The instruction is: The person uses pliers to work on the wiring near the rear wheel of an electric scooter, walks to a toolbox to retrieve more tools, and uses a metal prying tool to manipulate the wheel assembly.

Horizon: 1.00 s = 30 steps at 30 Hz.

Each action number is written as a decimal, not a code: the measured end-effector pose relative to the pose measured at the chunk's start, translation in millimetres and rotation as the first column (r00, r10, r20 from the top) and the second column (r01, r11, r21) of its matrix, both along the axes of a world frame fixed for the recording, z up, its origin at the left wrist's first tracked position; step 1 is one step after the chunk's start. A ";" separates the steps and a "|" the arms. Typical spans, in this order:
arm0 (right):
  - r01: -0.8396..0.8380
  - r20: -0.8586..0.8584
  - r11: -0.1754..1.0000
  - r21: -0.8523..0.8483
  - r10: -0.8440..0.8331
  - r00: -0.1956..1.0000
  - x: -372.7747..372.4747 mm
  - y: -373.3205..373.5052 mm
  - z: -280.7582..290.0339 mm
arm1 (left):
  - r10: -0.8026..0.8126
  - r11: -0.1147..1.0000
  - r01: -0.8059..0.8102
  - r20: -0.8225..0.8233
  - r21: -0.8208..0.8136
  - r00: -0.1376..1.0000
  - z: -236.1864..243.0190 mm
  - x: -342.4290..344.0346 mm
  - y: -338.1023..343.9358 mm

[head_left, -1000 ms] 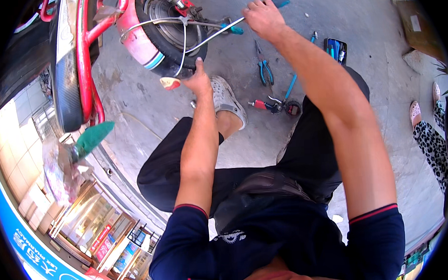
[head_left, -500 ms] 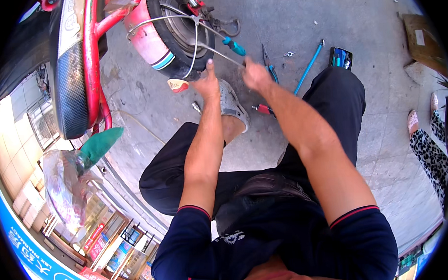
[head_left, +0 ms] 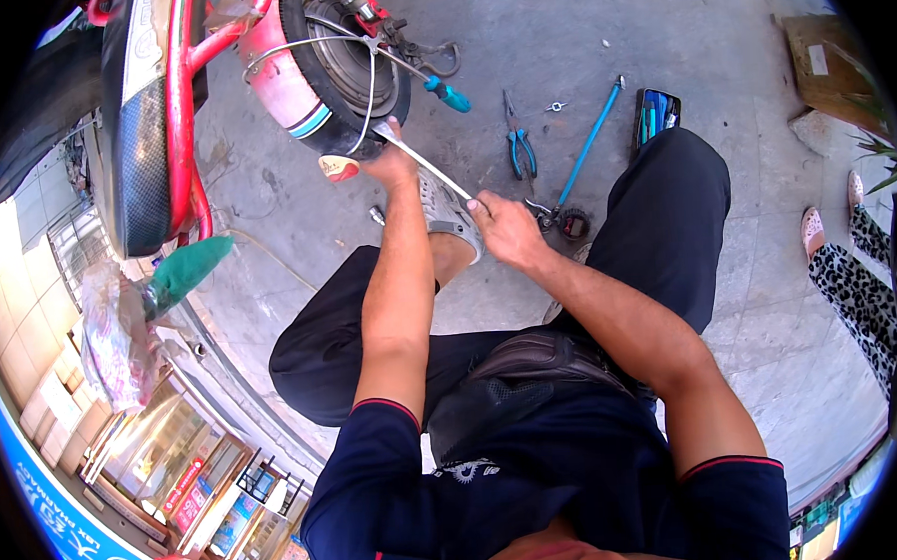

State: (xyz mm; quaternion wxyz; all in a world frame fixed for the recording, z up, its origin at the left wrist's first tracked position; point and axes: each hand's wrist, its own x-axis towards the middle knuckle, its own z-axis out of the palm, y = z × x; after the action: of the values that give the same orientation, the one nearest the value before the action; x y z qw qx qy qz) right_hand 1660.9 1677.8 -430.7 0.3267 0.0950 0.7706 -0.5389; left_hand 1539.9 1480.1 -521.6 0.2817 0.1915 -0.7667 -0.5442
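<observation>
My right hand (head_left: 509, 232) is closed around the near end of a pale metal bar, which looks like a tyre lever (head_left: 432, 169). The lever slants up to the left, and its far tip meets the lower edge of the black tyre (head_left: 348, 124). At that same spot my left hand (head_left: 394, 167) grips the tyre, thumb up beside the lever's tip; its other fingers are mostly hidden. The wheel sits under a pink-and-white fender (head_left: 295, 98). A teal-handled screwdriver (head_left: 447, 94) sticks out from the wheel, by the bent metal stand rod (head_left: 371, 83).
On the concrete lie blue-handled pliers (head_left: 520, 149), a small metal piece (head_left: 557, 106), a long blue rod tool (head_left: 590, 139) and a tool box (head_left: 655, 111). A red vehicle frame (head_left: 181, 121) stands left. Another person's shoe (head_left: 813, 229) shows at right, below a wooden box (head_left: 829, 63).
My right hand has come down toward me with the lever, whose tip has moved from over the wheel to the tyre's lower edge. My left hand stays at the tyre.
</observation>
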 end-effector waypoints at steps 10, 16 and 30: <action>0.337 0.475 0.784 -0.521 -0.062 0.878 3.9 -49.7 -10.8 | 0.015 0.978 -0.028 0.064 0.205 0.998 30.5 3.3 8.5; 0.360 0.415 0.762 -0.538 -0.133 0.900 7.4 -80.2 -28.0 | -0.024 0.985 0.001 0.129 0.173 0.991 29.5 2.2 4.9; -0.450 -0.382 0.685 0.573 0.709 0.593 -223.4 79.3 -16.9 | -0.086 0.992 0.069 0.162 0.107 0.983 37.7 7.6 14.8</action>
State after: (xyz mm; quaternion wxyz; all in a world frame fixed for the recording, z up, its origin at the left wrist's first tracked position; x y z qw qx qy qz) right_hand 1437.5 1757.1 -447.6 0.2094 -0.2689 0.9136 -0.2218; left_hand 1547.5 1494.9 -483.8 0.1854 0.2203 -0.7660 -0.5748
